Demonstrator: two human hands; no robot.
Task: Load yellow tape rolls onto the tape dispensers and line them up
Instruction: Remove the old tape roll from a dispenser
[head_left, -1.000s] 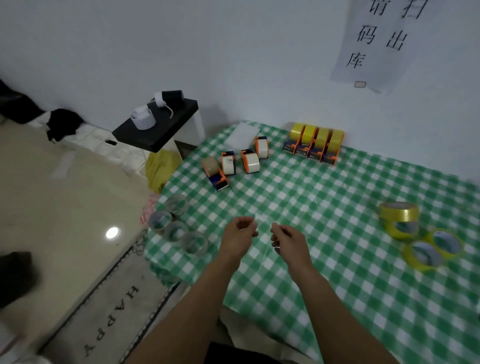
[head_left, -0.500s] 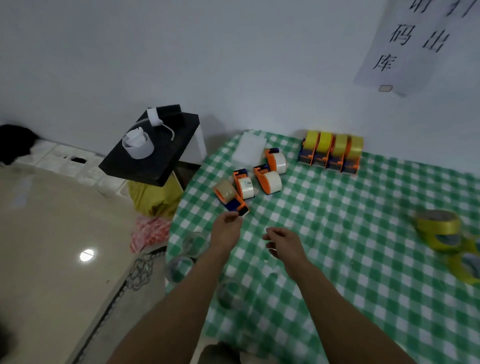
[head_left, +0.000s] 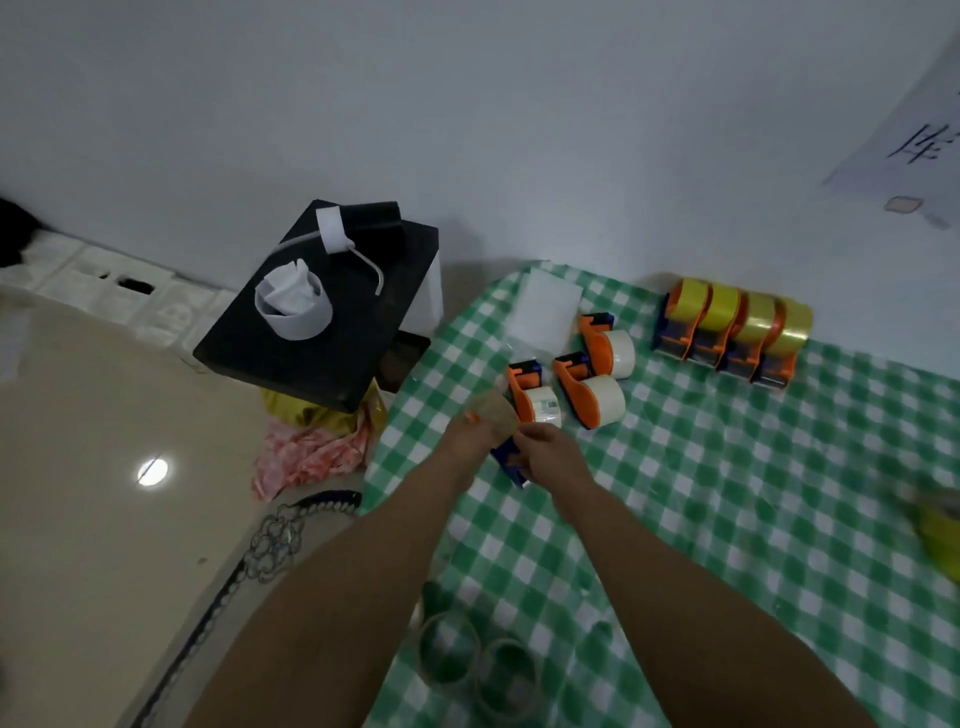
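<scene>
Left hand and right hand, empty and apart over the cloth a second ago, have now met on the nearest dispenser.

Table: a row of four yellow-loaded dispensers stands lined up at the back. Three more dispensers with pale rolls lie just beyond the hands. The left hand grips the near dispenser at its roll end. The right hand's fingers curl against its blue body; whether they grip cannot be told through the blur. This dispenser carries a brownish roll, so the step judged begun is stripping it for reloading. Yellow rolls lie blurred at the right edge, well apart from both hands.
</scene>
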